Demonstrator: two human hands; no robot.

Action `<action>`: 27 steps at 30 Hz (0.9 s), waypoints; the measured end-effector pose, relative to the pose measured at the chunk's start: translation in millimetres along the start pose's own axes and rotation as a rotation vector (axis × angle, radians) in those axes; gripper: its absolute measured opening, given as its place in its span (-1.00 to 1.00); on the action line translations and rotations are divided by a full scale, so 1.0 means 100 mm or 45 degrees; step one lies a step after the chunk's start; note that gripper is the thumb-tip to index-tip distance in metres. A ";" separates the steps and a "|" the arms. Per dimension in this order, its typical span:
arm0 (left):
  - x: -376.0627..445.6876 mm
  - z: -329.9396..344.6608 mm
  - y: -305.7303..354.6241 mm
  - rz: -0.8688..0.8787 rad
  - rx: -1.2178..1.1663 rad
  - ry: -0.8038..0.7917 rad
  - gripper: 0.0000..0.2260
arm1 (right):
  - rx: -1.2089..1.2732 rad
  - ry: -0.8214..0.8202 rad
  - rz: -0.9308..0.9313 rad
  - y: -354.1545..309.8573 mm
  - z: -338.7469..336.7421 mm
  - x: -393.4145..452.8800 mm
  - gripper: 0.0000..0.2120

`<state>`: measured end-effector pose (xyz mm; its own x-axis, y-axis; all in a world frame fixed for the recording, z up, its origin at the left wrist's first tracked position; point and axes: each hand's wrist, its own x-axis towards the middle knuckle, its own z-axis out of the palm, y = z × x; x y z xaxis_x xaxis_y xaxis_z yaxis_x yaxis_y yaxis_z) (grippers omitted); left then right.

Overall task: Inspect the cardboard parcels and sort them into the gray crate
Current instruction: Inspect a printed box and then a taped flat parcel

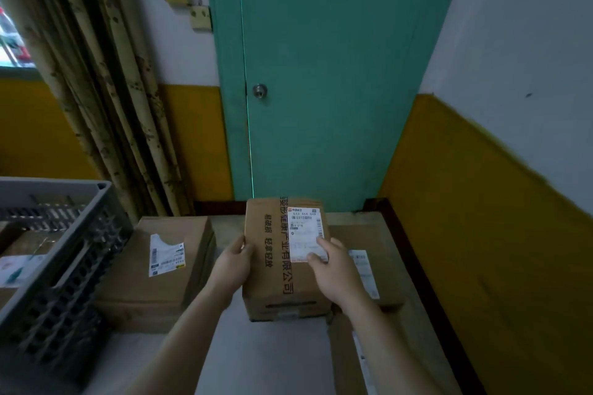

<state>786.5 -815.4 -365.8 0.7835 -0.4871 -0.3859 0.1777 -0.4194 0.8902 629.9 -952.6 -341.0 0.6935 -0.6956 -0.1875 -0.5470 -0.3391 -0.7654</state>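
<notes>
1. while the held parcel (282, 253) is up in front of the teal door (321, 74), both hands are on it: the left hand (232, 263) has its fingers curled round the parcel's left edge, and the right hand (332, 269) lies over the right side with its fingertips pressing the white label (306, 228). so the grip on each side is closed on the parcel, not spread.
2. judging from the label turned up toward the camera, the step in hand looks like inspection, not yet sorting.
3. the gray crate (54, 253) sits well left of the held parcel, its near corner beside a flat parcel (154, 269) with a torn label. some things already lie inside the crate; what they are is hard to tell.
4. the next move probably calls for carrying the held parcel leftward over the flat parcel, lifting it above the crate's tall latticed wall, then lowering it onto a free patch inside.
5. right of the held parcel, and partly under it, lies another parcel (382, 266) with a label, and one more (353, 356) sits nearer the camera; both wait on the table (266, 356).
6. standing in the way: the flat parcel between hands and crate, and the crate's high rim. a stained curtain (106, 106) hangs behind the crate, clear of the path. a low carry could snag the flat parcel's loose label.
</notes>
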 end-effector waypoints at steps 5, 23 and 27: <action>0.29 0.20 -0.12 -0.045 -0.017 -0.001 -0.61 | 0.025 -0.149 0.059 0.30 0.14 0.41 -0.45; 0.58 0.30 -0.35 -0.033 0.071 -0.109 -0.43 | -0.231 -0.130 0.039 0.49 0.36 0.89 -0.64; 0.58 0.31 -0.35 -0.010 0.095 -0.148 -0.39 | -0.237 -0.102 0.055 0.48 0.34 0.86 -0.62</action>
<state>807.5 -852.6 -427.0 0.7071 -0.5674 -0.4219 0.1350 -0.4773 0.8683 678.7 -1007.1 -415.0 0.6988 -0.6617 -0.2718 -0.6490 -0.4266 -0.6299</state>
